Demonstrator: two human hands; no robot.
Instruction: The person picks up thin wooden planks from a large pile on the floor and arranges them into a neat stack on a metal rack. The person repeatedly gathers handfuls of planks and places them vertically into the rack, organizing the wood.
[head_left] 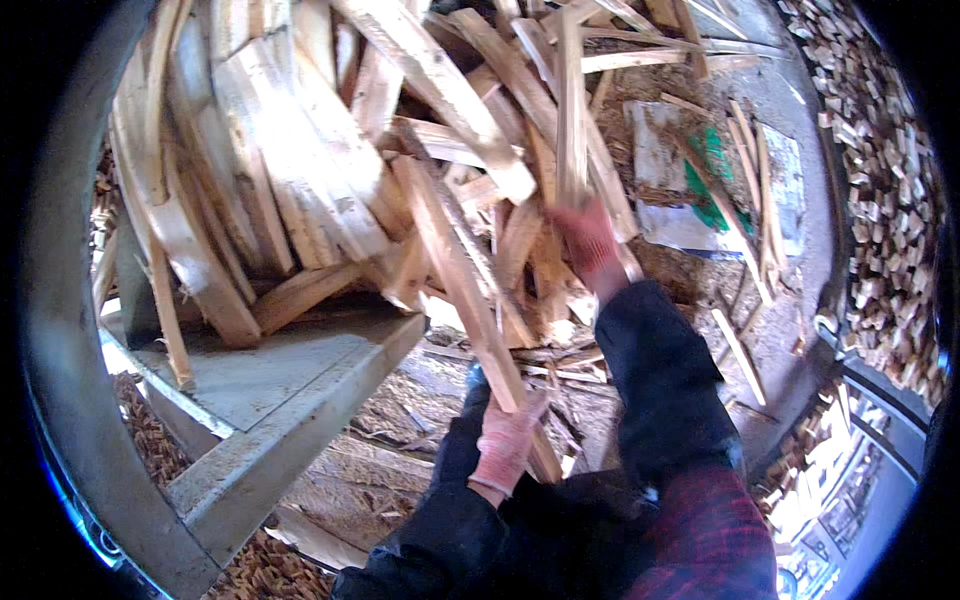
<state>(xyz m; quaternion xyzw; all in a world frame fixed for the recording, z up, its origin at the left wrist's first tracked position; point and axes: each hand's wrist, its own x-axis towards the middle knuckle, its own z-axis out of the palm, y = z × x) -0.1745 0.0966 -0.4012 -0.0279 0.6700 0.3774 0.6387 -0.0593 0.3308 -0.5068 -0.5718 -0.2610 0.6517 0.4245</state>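
Observation:
A long piece of split firewood (462, 285) slants up from close to my body toward the pile. My left hand (508, 440), in a pinkish work glove, is closed around its lower part. Farther off and to the right, my right hand (588, 240), in a red glove, grips the near end of a narrower split stick (571, 115), which points away from me. A large heap of split firewood (290, 150) stands at the left and far side, several pieces leaning across one another around both held pieces. The right hand's fingertips are partly blurred.
At the left, a metal-edged platform (310, 375) carries part of the heap. Bark and splinters litter the floor (375, 465). A white and green sack (715, 180) with loose sticks lies at the right, before a stacked wood wall (890, 200).

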